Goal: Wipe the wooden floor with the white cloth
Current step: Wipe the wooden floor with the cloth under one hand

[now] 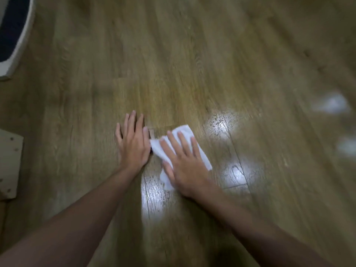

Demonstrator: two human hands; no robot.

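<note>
A folded white cloth [185,132] lies flat on the brown wooden floor [192,64] near the middle of the view. My right hand [185,164] presses down on it with straight, spread fingers, covering most of its middle. My left hand [133,143] rests flat on the bare floor just left of the cloth, fingers straight and pointing away from me; its thumb side nearly touches the cloth's left corner. The picture is blurred by motion.
A white-framed piece of furniture with a dark panel [13,35] stands at the top left. A pale board with screw heads [9,162] sits at the left edge. Bright light glare [221,126] shows on the floor right of the cloth, and blurred white patches [331,105] lie far right.
</note>
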